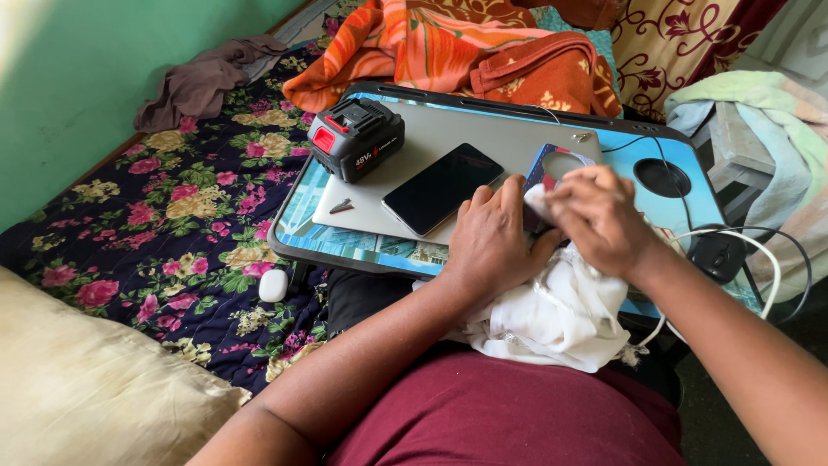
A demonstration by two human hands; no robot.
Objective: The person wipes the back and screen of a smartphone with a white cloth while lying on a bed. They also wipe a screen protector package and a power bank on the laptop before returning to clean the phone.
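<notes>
My left hand (492,237) grips a white cloth (552,315) bunched over my lap, with its fingers resting at the edge of a small flat blue and red object with a round window (556,164). My right hand (595,216) pinches a fold of the same cloth against that object. The object lies on a closed grey laptop (483,129), which sits on a blue lap tray (362,246). A black phone (442,187) lies face up just left of my left hand.
A black power-tool battery with a red tab (356,136) stands on the laptop's far left corner, a small screw (341,205) near it. A black mouse (716,255) and white cable (759,259) sit right. Floral bedsheet (172,224), orange blanket (466,47), pillow (86,380), white earbud case (272,285).
</notes>
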